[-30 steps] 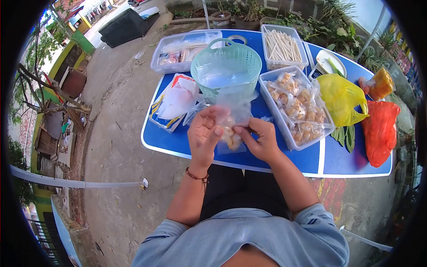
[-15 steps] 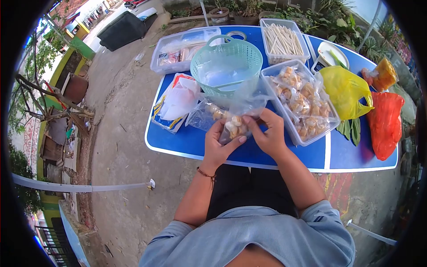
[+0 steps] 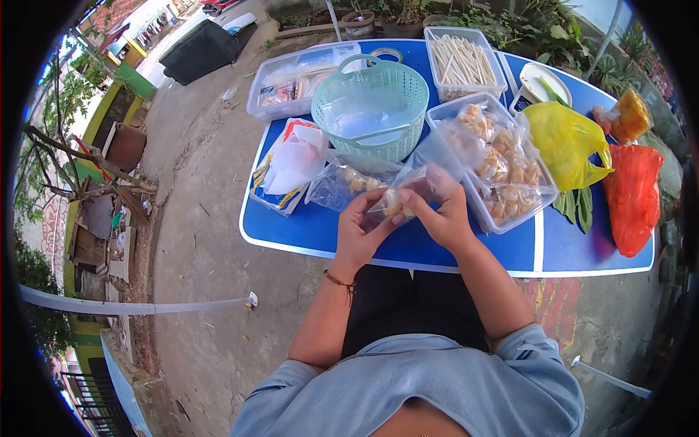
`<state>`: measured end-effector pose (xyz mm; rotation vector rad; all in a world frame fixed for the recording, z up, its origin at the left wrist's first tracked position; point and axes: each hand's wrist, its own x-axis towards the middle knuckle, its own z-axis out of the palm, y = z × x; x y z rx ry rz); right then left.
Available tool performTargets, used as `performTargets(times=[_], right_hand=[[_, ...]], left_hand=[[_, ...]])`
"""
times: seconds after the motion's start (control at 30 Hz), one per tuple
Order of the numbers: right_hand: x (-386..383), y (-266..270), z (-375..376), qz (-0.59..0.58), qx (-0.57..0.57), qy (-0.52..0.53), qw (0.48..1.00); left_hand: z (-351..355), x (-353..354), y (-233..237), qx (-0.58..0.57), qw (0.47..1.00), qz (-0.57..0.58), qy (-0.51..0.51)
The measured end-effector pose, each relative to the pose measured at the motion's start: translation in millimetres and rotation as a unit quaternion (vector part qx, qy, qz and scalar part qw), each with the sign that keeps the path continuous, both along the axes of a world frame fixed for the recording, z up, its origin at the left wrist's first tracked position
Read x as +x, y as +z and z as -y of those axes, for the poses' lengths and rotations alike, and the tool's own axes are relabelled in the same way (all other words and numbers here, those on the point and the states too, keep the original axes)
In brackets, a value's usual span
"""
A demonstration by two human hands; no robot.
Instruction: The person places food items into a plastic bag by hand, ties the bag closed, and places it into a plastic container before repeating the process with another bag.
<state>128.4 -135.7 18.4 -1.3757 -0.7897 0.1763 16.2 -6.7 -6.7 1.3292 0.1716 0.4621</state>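
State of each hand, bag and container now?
Small bag, partly filled
Left hand, holding the small bag
Right hand, holding the same bag
Tabletop clear bag, partly filled
Green basket, upright, holding plastic
Snack container, uncovered, filled
Stick container, uncovered, filled
Left container, cover unclear
Yellow bag, bulging
Red bag, bulging

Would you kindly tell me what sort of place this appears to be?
It looks like an outdoor spot, possibly a yard or roadside: the blue table stands on bare, concrete-like ground, leafy plants grow beyond it, and bare branches show at the left.
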Motion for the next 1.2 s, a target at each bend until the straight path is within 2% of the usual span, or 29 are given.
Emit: performTargets(times=[0.03, 0.1, 0.13, 0.2, 0.33, 0.53, 0.73, 0.8, 0.9, 1.03, 1.1, 1.2], right_hand=[[-1.2, -2.1, -0.5, -0.040, 0.032, -0.002, 0.999], [3.6, -3.1, -0.3, 0.008, 0.017, -0.013, 1.000], [5.3, -3.0, -0.4, 0.032, 0.009, -0.019, 0.999], [2.2, 1.3, 0.0, -0.005, 0.018, -0.016, 1.000], [1.2, -0.5, -0.2, -0.048, 0.041, 0.014, 0.998], [-0.4, -1.4, -4.3, -0.065, 0.062, 0.003, 0.996], [7.1, -7.4, -3.2, 0.053, 0.019, -0.053, 0.997], [8.7, -4.1, -2.1, 0.023, 0.013, -0.042, 0.999], [4.8, 7.0, 0.3, -0.018, 0.017, -0.021, 0.999], [0.0, 7.5, -0.9, -0.044, 0.018, -0.022, 0.999], [-1.2, 10.0, -1.2, -0.012, -0.002, -0.021, 1.000], [2.0, 13.6, 1.2, 0.025, -0.054, -0.020, 0.998]], left_hand=[[0.9, -0.1, 0.4, 0.013, 1.000, -0.003, 0.010], [2.9, -0.5, 4.6, 0.038, 0.999, -0.010, 0.030], [1.9, -1.4, 4.2, 0.015, 0.999, -0.008, 0.031], [-1.4, -3.9, 2.2, -0.031, 0.999, -0.003, 0.034], [-3.2, -2.5, 2.1, -0.046, 0.997, -0.008, 0.067], [-1.1, -3.9, 4.5, -0.049, 0.996, 0.002, 0.076], [4.6, -1.3, 11.7, -0.034, 0.995, -0.019, 0.094], [7.7, 2.1, 10.1, -0.039, 0.993, 0.007, 0.108], [-4.3, -1.9, -3.0, 0.005, 0.997, -0.025, 0.078], [-2.5, -2.7, 1.8, -0.039, 0.997, 0.018, 0.063], [0.4, -2.3, 7.4, -0.077, 0.995, 0.020, 0.067], [-6.4, -3.0, -11.0, -0.036, 0.996, 0.010, 0.083]])
